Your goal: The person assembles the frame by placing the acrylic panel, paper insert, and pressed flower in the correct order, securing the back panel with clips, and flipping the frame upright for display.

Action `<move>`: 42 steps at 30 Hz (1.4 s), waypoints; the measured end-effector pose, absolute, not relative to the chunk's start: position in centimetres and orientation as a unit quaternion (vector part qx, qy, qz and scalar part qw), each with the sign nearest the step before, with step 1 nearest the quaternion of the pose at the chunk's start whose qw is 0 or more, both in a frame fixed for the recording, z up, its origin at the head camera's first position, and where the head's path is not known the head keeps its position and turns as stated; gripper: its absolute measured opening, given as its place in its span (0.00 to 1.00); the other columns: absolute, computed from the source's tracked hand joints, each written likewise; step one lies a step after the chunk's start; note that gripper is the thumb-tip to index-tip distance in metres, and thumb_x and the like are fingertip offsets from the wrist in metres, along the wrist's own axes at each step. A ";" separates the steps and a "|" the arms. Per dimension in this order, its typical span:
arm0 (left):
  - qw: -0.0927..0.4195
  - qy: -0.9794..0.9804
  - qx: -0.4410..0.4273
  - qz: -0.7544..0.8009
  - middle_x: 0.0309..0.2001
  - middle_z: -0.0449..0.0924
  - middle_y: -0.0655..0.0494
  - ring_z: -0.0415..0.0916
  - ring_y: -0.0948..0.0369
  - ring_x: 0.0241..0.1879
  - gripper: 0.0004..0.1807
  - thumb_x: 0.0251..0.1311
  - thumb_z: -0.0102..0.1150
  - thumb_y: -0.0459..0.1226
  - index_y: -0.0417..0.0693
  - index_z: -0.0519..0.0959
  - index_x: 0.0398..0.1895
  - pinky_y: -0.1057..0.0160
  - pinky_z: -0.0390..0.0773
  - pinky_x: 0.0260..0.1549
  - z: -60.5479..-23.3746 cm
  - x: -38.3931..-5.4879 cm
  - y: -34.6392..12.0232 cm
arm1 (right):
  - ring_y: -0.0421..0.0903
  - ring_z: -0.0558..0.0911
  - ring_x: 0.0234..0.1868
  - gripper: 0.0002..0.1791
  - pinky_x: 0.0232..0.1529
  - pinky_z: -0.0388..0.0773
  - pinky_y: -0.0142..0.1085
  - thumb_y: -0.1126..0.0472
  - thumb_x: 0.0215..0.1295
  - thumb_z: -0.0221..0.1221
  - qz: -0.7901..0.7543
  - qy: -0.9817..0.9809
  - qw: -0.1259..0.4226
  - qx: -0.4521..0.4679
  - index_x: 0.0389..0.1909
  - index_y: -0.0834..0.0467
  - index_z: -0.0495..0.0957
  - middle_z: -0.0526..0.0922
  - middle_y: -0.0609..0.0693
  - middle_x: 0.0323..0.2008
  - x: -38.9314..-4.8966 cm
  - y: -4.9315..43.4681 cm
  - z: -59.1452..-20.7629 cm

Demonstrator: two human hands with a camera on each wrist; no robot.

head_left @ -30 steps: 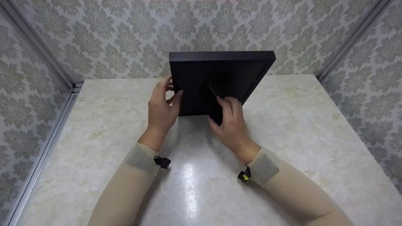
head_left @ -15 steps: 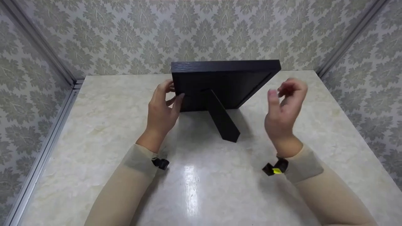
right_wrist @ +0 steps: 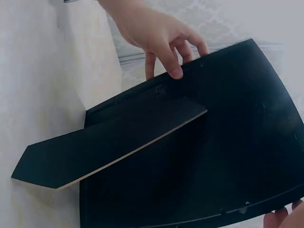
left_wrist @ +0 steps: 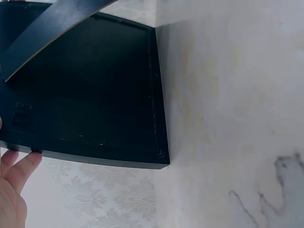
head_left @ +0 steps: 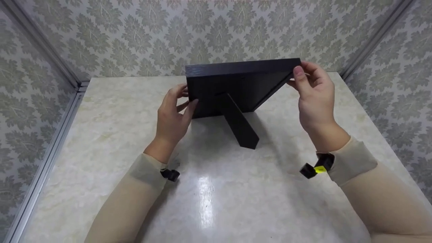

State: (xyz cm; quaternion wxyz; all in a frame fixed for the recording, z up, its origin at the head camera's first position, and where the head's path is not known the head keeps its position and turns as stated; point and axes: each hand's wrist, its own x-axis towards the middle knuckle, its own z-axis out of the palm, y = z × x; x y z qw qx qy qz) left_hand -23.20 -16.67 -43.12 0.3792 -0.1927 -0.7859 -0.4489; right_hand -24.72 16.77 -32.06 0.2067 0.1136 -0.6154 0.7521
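Note:
A black picture frame (head_left: pixel 216 69) stands leaning toward me with its back facing me. From the middle of that back, a flat black easel leg (head_left: pixel 239 125) slants out toward the tabletop, its pointed end nearest me. My left hand (head_left: pixel 173 109) grips the frame's left edge, thumb on the back and fingers behind. At the top right corner, my right hand (head_left: pixel 317 96) pinches the edge with its thumb on the back. The right wrist view shows the leg (right_wrist: pixel 109 142) swung well away from the back, with the left hand (right_wrist: pixel 154 35) above it. The frame's front is hidden.
A pale marbled tabletop (head_left: pixel 128 111) lies under everything, with a bright light reflection near me. Patterned wallpaper (head_left: pixel 219 30) stands close behind the frame, and metal rails (head_left: pixel 44 165) run along the left side.
My right hand has let go of the easel leg, moved right, and taken hold of the frame's top right corner. The frame leans nearer me; my left hand stays on its left edge.

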 end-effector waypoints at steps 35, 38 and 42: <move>0.519 -0.762 -0.284 -0.264 0.43 0.93 0.48 0.91 0.51 0.38 0.25 0.57 0.90 0.44 0.42 0.90 0.54 0.55 0.95 0.40 -42.2 -18.4 -10.0 | 0.47 0.88 0.52 0.17 0.61 0.86 0.37 0.60 0.92 0.50 0.811 -0.580 0.009 0.069 0.63 0.64 0.84 0.88 0.53 0.50 -34.2 15.7 -29.0; 0.520 -0.763 -0.296 -0.245 0.42 0.93 0.50 0.90 0.53 0.36 0.24 0.59 0.89 0.45 0.43 0.90 0.52 0.58 0.94 0.38 -42.1 -17.6 -8.9 | 0.45 0.88 0.46 0.18 0.50 0.89 0.34 0.60 0.92 0.49 0.809 -0.583 -0.004 0.072 0.63 0.65 0.84 0.88 0.54 0.49 -34.5 15.0 -28.9; 0.517 -0.762 -0.304 -0.244 0.42 0.93 0.52 0.89 0.54 0.35 0.22 0.61 0.88 0.45 0.44 0.90 0.52 0.59 0.93 0.36 -41.8 -16.8 -7.6 | 0.41 0.87 0.35 0.19 0.36 0.88 0.29 0.57 0.92 0.50 0.796 -0.600 -0.017 0.075 0.65 0.63 0.85 0.89 0.51 0.42 -34.7 14.4 -28.9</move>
